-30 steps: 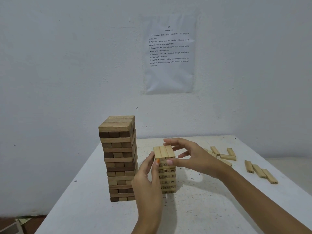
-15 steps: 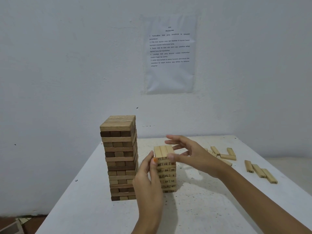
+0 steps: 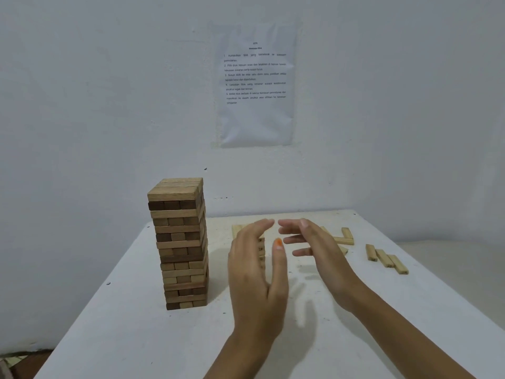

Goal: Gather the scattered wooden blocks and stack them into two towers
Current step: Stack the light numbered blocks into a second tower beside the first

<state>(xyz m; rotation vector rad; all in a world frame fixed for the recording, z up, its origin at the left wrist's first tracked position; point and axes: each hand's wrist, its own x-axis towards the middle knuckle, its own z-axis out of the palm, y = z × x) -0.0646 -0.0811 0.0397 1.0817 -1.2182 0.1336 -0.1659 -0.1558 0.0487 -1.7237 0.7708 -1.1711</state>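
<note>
White table (image 3: 131, 329) against bare wall, printed sheet (image 3: 257, 83) taped above. Tall dark tower (image 3: 180, 242) upright at left. Short numbered tower (image 3: 261, 251) beside it, mostly hidden behind left hand (image 3: 257, 280). Left hand and right hand (image 3: 314, 250) flat-fingered, gripping nothing, flanking short tower; contact unclear. Loose blocks (image 3: 386, 259) lying at right.

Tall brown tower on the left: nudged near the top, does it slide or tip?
Likely tips or sheds blocks rather than slides: the tall tower stands far higher than its base is wide. Its layers are separate crosswise blocks, not perfectly flush, so a top nudge probably shifts upper layers first. Gripped by the sides, it would probably come apart.
</note>
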